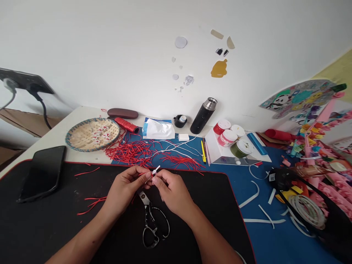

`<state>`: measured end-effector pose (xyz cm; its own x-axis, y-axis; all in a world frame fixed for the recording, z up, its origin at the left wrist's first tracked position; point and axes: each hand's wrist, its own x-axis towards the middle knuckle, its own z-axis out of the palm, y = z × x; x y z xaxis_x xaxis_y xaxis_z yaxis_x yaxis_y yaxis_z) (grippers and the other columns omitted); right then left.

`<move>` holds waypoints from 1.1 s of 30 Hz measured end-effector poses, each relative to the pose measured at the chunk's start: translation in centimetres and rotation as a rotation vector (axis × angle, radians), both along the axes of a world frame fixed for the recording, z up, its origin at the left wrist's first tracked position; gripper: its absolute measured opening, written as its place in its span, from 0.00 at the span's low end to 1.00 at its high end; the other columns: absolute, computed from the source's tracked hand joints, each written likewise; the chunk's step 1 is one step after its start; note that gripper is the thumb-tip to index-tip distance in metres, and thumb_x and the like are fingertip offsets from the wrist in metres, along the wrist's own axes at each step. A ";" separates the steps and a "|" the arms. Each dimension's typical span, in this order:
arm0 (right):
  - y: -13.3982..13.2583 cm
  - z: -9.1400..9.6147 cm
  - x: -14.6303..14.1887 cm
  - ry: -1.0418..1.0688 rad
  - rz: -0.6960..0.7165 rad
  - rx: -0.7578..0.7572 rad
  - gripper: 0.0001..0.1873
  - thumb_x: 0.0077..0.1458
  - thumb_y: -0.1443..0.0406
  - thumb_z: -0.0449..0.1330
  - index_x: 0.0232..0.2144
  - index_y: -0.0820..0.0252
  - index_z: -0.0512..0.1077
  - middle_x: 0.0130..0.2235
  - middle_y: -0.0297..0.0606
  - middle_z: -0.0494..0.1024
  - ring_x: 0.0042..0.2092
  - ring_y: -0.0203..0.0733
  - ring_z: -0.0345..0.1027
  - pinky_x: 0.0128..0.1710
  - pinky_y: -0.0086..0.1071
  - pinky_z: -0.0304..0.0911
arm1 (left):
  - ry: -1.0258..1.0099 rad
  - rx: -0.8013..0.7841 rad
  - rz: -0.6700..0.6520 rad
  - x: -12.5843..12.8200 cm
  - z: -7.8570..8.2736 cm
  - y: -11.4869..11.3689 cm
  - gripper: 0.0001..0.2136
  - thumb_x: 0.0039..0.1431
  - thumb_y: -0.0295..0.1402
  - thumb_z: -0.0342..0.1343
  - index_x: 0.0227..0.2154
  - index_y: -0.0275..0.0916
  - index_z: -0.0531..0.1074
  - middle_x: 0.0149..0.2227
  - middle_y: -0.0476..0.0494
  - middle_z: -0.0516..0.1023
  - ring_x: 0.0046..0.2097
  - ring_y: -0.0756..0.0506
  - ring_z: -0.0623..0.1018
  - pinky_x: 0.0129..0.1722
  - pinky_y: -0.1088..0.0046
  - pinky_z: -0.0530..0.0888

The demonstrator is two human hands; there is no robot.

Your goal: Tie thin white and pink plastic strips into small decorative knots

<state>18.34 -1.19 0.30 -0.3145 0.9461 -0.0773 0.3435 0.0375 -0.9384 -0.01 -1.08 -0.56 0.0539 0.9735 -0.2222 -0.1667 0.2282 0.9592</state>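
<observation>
Above the black mat, my left hand [125,187] and my right hand [173,190] meet with their fingertips pinched close together. Between them is a small white strip [156,169], its end sticking up, along with a bit of red cord mostly hidden by the fingers. Both hands are closed on this small piece, though exactly which fingers grip which part is hard to make out. Just below the hands lie scissors [150,220] with worn black handles, their blade tips hidden under the fingers. Loose red cords [95,201] lie left of my left wrist.
Behind the mat lie a heap of cut red cords [132,152], a red thread spool [126,125], a woven basket [72,137] and white tissues [159,129]. A phone [45,170] lies left. A black flask [203,116], paint jars [242,147] and white strips [264,220] are right.
</observation>
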 end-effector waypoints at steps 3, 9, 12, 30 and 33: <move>-0.1 0.0 -0.1 0.030 0.000 -0.055 0.13 0.71 0.58 0.56 0.39 0.57 0.77 0.21 0.27 0.70 0.22 0.35 0.63 0.27 0.28 0.57 | -0.069 -0.013 0.014 0.0 0.0 0.0 0.14 0.52 0.44 0.75 0.29 0.39 0.83 0.28 0.45 0.84 0.29 0.46 0.81 0.31 0.73 0.79; -0.3 0.0 -0.3 0.082 0.020 -0.093 0.15 0.72 0.56 0.55 0.39 0.58 0.76 0.19 0.25 0.66 0.21 0.34 0.59 0.26 0.28 0.53 | -0.121 -0.049 0.034 0.3 0.4 0.1 0.17 0.47 0.46 0.78 0.26 0.38 0.81 0.25 0.47 0.83 0.26 0.47 0.81 0.29 0.73 0.79; -0.3 0.1 -0.3 0.060 0.037 -0.051 0.16 0.72 0.56 0.55 0.37 0.58 0.76 0.21 0.26 0.66 0.23 0.33 0.59 0.27 0.28 0.52 | -0.140 -0.063 0.047 0.3 0.2 0.1 0.18 0.45 0.46 0.79 0.26 0.38 0.80 0.25 0.47 0.84 0.26 0.47 0.81 0.29 0.74 0.79; -0.2 0.7 -0.8 0.102 0.139 0.072 0.14 0.71 0.63 0.56 0.32 0.58 0.75 0.33 0.32 0.77 0.34 0.37 0.67 0.37 0.29 0.60 | -0.191 -0.068 0.037 -0.2 -0.3 0.3 0.17 0.48 0.44 0.77 0.26 0.38 0.78 0.21 0.48 0.81 0.21 0.49 0.77 0.22 0.76 0.74; -0.2 0.3 -0.7 0.103 0.111 0.015 0.13 0.70 0.62 0.56 0.34 0.58 0.76 0.30 0.31 0.75 0.32 0.36 0.66 0.34 0.28 0.59 | -0.142 -0.017 -0.002 -0.7 -0.2 0.4 0.16 0.53 0.45 0.74 0.28 0.38 0.79 0.22 0.47 0.82 0.24 0.47 0.80 0.27 0.75 0.76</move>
<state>17.68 -1.40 0.63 -0.4226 0.9059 -0.0253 0.2382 0.0840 -0.9676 -0.66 -0.71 -0.79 0.0881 0.9694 -0.2291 -0.3002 0.2451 0.9219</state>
